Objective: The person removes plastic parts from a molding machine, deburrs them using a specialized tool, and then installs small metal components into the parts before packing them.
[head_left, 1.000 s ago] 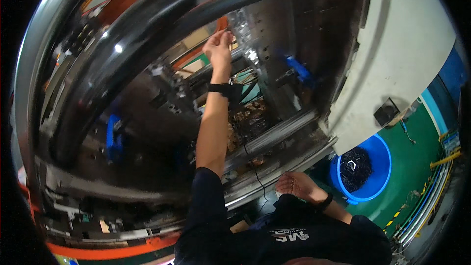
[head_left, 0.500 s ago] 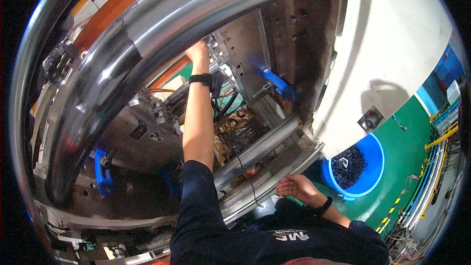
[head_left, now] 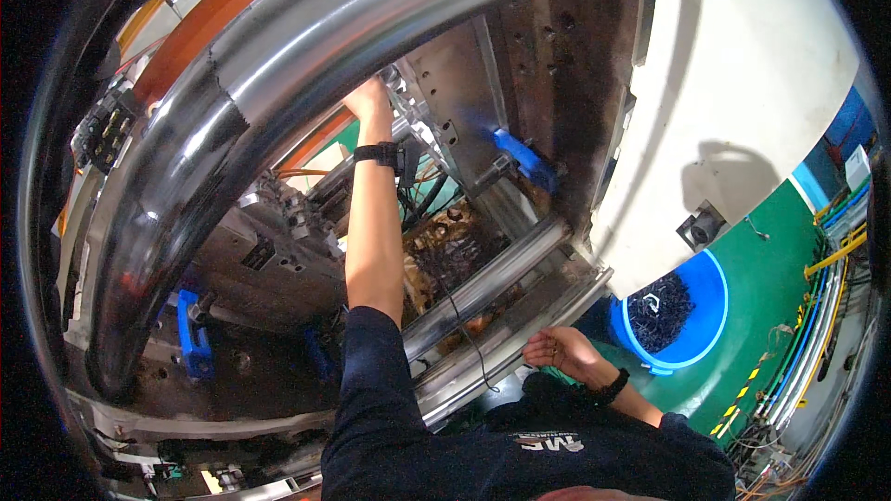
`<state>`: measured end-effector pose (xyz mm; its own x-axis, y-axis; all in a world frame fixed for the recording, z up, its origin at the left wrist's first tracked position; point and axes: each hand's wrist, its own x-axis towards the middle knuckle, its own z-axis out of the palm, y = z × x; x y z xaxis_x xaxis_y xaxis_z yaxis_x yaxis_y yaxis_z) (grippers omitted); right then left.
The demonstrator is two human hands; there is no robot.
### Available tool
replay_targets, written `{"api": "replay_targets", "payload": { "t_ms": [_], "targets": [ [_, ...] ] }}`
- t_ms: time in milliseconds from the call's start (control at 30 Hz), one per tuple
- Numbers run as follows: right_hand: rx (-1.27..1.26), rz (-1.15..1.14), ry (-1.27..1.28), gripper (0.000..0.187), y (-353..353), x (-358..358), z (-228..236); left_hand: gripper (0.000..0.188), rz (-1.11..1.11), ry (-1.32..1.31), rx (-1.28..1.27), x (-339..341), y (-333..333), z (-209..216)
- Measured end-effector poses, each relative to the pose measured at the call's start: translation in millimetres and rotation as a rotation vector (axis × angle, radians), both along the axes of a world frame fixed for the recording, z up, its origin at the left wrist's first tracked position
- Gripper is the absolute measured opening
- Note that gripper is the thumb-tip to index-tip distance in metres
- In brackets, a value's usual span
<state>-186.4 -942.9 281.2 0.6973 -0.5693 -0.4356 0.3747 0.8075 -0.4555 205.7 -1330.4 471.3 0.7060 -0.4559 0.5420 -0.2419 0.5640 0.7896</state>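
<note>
My left arm reaches far into a large machine, and my left hand (head_left: 371,100) is up at the metal mould block (head_left: 429,97) with bolts and fittings. The thick shiny bar (head_left: 311,51) in front hides its fingers, so what they touch does not show. Down near the machine's metal edge, my right hand (head_left: 563,353) is held in front of my body with its fingers curled in. Whatever lies inside those fingers is too small to make out. A thin dark cable (head_left: 461,327) hangs over the rail to the left of it.
One blue clamp (head_left: 525,158) is on the right plate, another blue clamp (head_left: 193,334) on the left. A lower round bar (head_left: 497,283) crosses the opening. On the green floor (head_left: 775,264) a blue bucket (head_left: 717,320) holds dark scraps, below a white panel (head_left: 733,56).
My left hand has shifted very slightly to the left at the mould block. The right hand stays nearly in place, and the view has tilted a little.
</note>
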Motion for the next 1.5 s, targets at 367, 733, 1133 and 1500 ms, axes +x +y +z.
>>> {"api": "replay_targets", "payload": {
  "t_ms": [367, 733, 1133, 1500],
  "targets": [
    [-0.025, -0.008, 0.04, 0.032, -4, -2, 2, 0.031, -0.078, -0.052, 0.009, -37, 41, 9],
    [-0.047, -0.019, -0.142, 0.034, -17, 31, 39, 0.038, -0.13, -0.287, 0.253, -28, 82, 43],
    [-0.062, -0.283, -0.394, 0.043, -107, 76, 91, 0.014, -0.597, -1.263, 0.291, -181, 304, -26],
    [0.018, -0.31, -0.26, 0.033, -104, 86, 59, 0.011, -0.835, -1.099, 0.314, -160, 307, -61]
  ]
}}
